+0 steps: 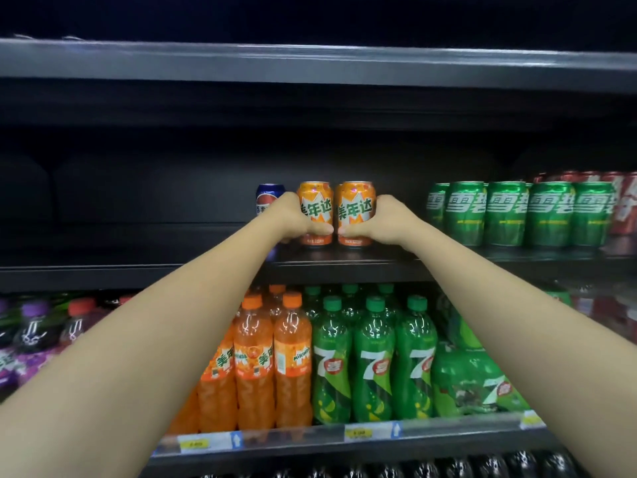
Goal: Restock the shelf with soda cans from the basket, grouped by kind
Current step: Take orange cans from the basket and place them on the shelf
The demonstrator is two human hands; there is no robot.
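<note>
Two orange cans held upright on the shelf (344,262).
Left grip (291,215) clamps the left orange can (315,213); right grip (384,220) clamps the right orange can (355,213), cans just beside each other.

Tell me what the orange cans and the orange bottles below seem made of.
Orange cans: likely glossy printed metal, with silvery rims and sharp highlights. Orange bottles: clear glossy plastic, probably, since the drink shows through, with matte orange caps.

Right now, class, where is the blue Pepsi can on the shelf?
In the head view, the blue Pepsi can stands on the middle shelf, left of the two orange Mirinda cans, partly hidden behind the left hand.
</note>
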